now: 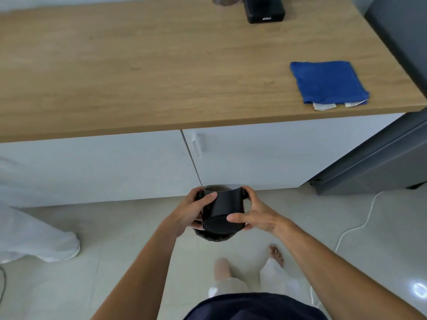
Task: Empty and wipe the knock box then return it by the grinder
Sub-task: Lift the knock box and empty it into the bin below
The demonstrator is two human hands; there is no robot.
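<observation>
A: Knock box (223, 212), black and round, sits tipped on its side between 2 hands, its flat base facing the camera, held low over the tiled floor (129, 229) in front of the white cabinet (254, 155).

B: And the hands?

A: The left hand (193, 210) wraps its side; the right hand (255, 214) clasps the other side, thumb on the base.

B: Further out?

A: A folded blue cloth (328, 82) lies on the wooden counter (138, 65), and the black grinder (264, 10) stands at the back edge, well apart.

White cabinet door (254, 155), white cable (360, 225), pale tiled floor (129, 229).
</observation>
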